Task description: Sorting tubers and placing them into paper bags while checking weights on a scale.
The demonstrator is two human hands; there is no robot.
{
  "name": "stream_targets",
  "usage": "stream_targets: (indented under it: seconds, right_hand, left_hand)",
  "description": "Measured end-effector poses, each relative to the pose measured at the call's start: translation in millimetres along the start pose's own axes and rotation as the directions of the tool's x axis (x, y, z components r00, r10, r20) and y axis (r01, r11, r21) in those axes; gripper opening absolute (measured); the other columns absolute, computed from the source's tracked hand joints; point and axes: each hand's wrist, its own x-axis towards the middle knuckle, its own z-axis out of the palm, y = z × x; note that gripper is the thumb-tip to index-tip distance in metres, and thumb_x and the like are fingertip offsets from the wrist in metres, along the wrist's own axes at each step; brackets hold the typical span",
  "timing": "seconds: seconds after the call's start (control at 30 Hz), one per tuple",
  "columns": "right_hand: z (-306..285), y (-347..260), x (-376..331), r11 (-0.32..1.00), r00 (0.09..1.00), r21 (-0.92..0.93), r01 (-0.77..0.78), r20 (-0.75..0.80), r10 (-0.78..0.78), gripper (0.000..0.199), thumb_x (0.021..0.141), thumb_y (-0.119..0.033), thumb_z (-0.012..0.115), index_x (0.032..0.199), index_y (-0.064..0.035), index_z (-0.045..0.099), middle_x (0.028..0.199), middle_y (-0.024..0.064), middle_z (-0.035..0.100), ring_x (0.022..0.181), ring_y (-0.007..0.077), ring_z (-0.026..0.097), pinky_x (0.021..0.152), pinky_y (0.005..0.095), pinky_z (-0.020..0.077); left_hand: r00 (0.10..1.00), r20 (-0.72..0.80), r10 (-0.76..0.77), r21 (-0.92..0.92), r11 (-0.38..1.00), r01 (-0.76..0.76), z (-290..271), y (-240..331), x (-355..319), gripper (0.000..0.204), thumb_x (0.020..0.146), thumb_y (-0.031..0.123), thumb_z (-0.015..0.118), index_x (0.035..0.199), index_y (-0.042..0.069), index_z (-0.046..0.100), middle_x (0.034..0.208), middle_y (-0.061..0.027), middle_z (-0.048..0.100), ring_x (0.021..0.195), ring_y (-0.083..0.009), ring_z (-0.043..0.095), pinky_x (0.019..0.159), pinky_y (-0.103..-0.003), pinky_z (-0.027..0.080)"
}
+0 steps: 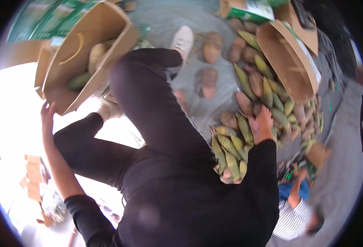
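My left hand [47, 117] is at the near rim of a tilted brown cardboard box [88, 31], its fingers closed on the edge. Inside that box lie a green radish [79, 81] and a pale brown root vegetable [96, 57]. On the right, my right hand [263, 121] reaches down into a spread of root vegetables, fingers curled in. What they grip is partly hidden. Beside it are a brownish-pink root vegetable [244, 103] and a long green radish [244, 128]. Several more green radishes [231, 160] lie close to my right forearm.
Apart on the grey sheet [152, 22] lie brown-pink root vegetables [209, 82]. An open cardboard box [290, 66] stands at the right, by the pile. A green and white carton [247, 10] is at the far side. At lower right, another person in a striped shirt [290, 220] reaches out.
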Motion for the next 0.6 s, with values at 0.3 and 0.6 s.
stream_targets:
  seconds: [0.3, 0.6]
  right_hand:
    - [6.9, -9.9, 11.3, 0.997, 0.999, -0.061, 0.042, -0.016, -0.043, 0.055, 0.076, -0.007, 0.063, 0.127, -0.0151, 0.041, 0.134, 0.0078, 0.042, 0.126, 0.0294, 0.039, 0.095, 0.0547, 0.0387]
    - [-29.6, -50.0, 30.3, 0.564, 0.863, 0.655, 0.503, -0.404, -0.302, 0.077, 0.065, -0.003, 0.075, 0.13, -0.0028, 0.034, 0.127, 0.013, 0.047, 0.116, 0.0257, 0.048, 0.097, 0.0425, 0.0386]
  left_hand:
    - [0.995, -0.101, 0.02, -0.004, 1.0, -0.02, 7.7, -4.4, -5.4, 0.061, 0.082, 0.027, 0.066, 0.129, -0.006, 0.044, 0.09, -0.0161, 0.064, 0.085, -0.0208, 0.061, 0.077, -0.033, 0.048]
    - [0.996, -0.086, 0.011, -0.036, 0.999, -0.014, 15.0, 11.6, -11.7, 0.059, 0.082, 0.022, 0.064, 0.131, -0.001, 0.044, 0.087, -0.0123, 0.062, 0.084, -0.0187, 0.059, 0.077, -0.033, 0.047]
